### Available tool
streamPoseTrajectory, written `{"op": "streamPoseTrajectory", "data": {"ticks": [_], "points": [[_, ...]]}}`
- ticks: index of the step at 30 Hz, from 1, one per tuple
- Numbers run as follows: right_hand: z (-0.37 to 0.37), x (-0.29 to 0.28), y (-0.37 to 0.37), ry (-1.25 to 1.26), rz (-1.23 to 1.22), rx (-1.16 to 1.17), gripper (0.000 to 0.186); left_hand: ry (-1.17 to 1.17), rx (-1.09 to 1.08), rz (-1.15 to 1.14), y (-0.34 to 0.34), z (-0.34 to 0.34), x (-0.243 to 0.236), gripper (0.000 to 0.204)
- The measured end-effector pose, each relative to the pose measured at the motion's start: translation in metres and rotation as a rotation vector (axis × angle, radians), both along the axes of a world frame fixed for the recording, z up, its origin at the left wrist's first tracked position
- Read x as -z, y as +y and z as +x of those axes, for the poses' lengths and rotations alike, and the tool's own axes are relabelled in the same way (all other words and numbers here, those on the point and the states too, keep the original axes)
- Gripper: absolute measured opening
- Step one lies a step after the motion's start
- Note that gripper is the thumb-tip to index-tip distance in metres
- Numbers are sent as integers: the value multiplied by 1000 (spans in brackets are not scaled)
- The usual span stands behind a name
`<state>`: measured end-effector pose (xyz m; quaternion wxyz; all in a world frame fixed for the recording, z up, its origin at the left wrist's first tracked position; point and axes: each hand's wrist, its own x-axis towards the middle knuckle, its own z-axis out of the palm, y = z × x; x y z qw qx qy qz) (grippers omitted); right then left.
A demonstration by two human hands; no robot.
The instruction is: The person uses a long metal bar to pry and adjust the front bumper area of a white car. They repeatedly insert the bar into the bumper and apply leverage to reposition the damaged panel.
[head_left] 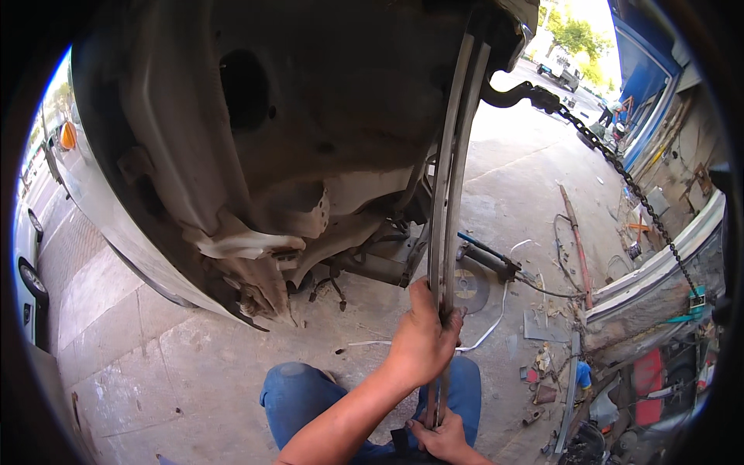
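Observation:
A long, narrow metal channel bar (pixel 455 170) stands nearly upright before me, its upper end against the edge of a stripped car body (pixel 186 147). My left hand (pixel 424 337) is closed round its lower part. Below it, between my knees, my right hand (pixel 446 435) grips the bar near its bottom end. Just right of the bar's top, a dark hook (pixel 508 96) on a taut chain (pixel 620 167) meets the car body. Bent sheet metal (pixel 248 242) hangs from the open wheel area at left. The bar's very top is in shadow.
A hydraulic cylinder (pixel 488 260) with a hose lies on the concrete behind the bar, near a round grey disc (pixel 469 291). A red rod (pixel 575 240) and a white strip (pixel 496 322) lie at right. Scrap and a heavy beam (pixel 651 279) line the right side.

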<state>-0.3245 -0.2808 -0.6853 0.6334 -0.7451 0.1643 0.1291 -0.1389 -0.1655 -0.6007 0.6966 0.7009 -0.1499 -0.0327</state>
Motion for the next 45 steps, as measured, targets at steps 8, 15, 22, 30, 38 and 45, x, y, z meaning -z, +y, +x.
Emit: {"op": "streamPoseTrajectory", "data": {"ticks": [8, 15, 22, 30, 38, 45], "points": [[14, 39, 14, -56, -31, -5, 29, -103, -89, 74, 4, 15, 15, 50], [39, 81, 25, -235, 20, 32, 29, -114, -150, 80, 6, 32, 30, 50], [70, 111, 37, -216, 125, 40, 27, -294, -391, 256, 3, 46, 39, 53], [121, 158, 47, -366, 8, 57, 20, -679, -667, 457, 4, 76, 50, 68], [170, 168, 51, -554, -151, 81, 49, -808, -696, 513, 6, 105, 63, 86], [236, 174, 50, -658, -184, 90, 23, -884, -840, 480, 2, 154, 70, 83]]}}
